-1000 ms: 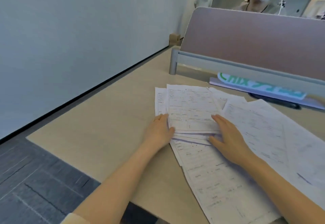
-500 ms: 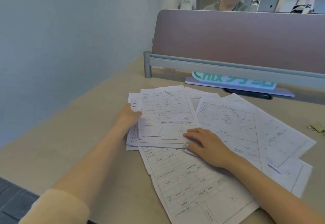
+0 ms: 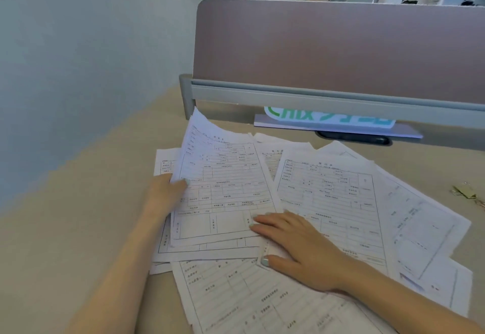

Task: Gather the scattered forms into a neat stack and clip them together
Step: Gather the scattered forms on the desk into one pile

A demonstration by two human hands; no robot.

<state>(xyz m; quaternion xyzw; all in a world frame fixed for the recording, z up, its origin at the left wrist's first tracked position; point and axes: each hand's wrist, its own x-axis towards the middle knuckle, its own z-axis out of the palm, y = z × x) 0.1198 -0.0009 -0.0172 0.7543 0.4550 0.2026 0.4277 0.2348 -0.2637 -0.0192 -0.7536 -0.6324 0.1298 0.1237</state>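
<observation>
Several printed white forms lie fanned over the beige desk [image 3: 78,228]. My left hand [image 3: 165,194] pinches the left edge of the top form [image 3: 225,189], whose far left corner curls up off the pile. My right hand [image 3: 296,244] lies flat with fingers spread, fingertips on the lower right corner of that form and palm on the sheets below. More forms [image 3: 328,192] spread out to the right, and one form [image 3: 249,299] lies near the front edge. A small yellowish clip [image 3: 465,192] sits on the desk at the far right.
A mauve desk divider [image 3: 341,45] with a grey rail stands right behind the papers. Under it lie a white sign with green and blue letters [image 3: 330,119] and a dark pen-like object [image 3: 354,139]. People sit beyond the divider. A pale wall runs along the left.
My left hand has gone from resting beside the pile to gripping the top form's left edge and lifting it. My right hand slid down to the form's lower right corner. The view shifted right.
</observation>
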